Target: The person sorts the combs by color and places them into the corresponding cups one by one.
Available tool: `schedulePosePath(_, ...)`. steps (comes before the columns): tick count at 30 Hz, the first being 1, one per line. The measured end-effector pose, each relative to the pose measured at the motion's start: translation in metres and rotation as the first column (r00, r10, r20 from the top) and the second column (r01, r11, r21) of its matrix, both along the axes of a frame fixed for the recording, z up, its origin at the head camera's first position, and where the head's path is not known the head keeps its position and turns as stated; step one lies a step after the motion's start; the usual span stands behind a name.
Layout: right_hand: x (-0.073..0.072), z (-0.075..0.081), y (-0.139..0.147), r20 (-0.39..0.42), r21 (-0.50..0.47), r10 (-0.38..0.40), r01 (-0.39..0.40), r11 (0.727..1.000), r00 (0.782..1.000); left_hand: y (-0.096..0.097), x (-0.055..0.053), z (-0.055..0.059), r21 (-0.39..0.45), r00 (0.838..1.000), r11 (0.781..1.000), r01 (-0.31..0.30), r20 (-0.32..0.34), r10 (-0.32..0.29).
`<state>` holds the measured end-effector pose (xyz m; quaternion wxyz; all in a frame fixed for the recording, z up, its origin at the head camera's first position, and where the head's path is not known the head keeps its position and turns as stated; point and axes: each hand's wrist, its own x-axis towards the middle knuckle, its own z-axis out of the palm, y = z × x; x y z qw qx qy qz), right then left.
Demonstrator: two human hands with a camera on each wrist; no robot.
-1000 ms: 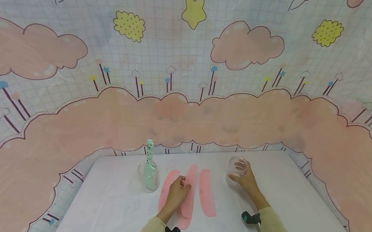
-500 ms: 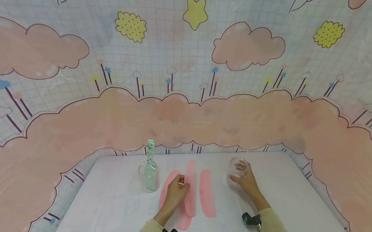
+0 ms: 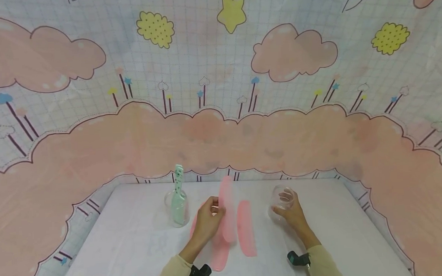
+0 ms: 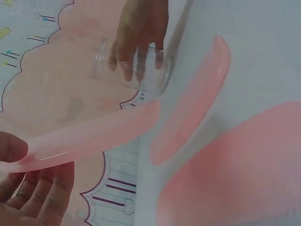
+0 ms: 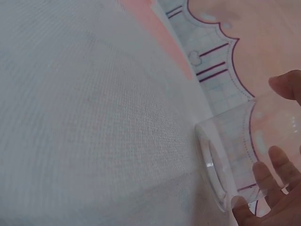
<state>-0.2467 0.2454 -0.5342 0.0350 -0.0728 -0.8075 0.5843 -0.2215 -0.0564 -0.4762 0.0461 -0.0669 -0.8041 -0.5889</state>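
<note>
My left hand [image 3: 207, 220] pinches a pink comb [image 3: 227, 202] between thumb and fingers, raised and tilted above the table. In the left wrist view that held comb [image 4: 94, 136] points away from the thumb. Under it lies another pink comb [image 3: 221, 257], with fine teeth along one edge in the left wrist view; a further one is mostly hidden behind the left hand. To the right, a narrower-looking pink comb [image 3: 245, 230] lies alone. My right hand [image 3: 294, 213] grips a clear cup [image 3: 276, 199], its base on the table; in the right wrist view, fingers curve along the cup [image 5: 216, 165].
A second clear cup [image 3: 169, 203], with a handle, stands at the back left. A mint-green spotted utensil [image 3: 178, 209] leans upright in it. The white table [image 3: 128, 238] ends at a back edge below a cloud-printed cloth [image 3: 206, 143].
My left hand has lifted the comb up and away from the one below it, tipping its far end higher. The right hand stays on the cup.
</note>
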Motion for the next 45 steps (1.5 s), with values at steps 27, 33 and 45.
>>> schedulePosePath(27, 0.001, 0.004, 0.0, 0.01, -0.028, 0.012, -0.011, 1.0, 1.0, 0.022, -0.015, 0.044, 0.052, 0.996, 0.998, 0.031, -0.082, -0.027)
schedulePosePath(33, 0.002, 0.002, 0.001, 0.004, -0.017, 0.002, -0.002, 1.0, 1.0, 0.032, -0.022, 0.05, 0.059, 0.994, 0.997, 0.056, -0.099, -0.05)
schedulePosePath(45, 0.002, 0.002, 0.0, 0.019, -0.012, -0.005, 0.005, 1.0, 1.0, 0.054, -0.042, 0.054, 0.039, 0.989, 0.996, 0.086, -0.126, -0.08)
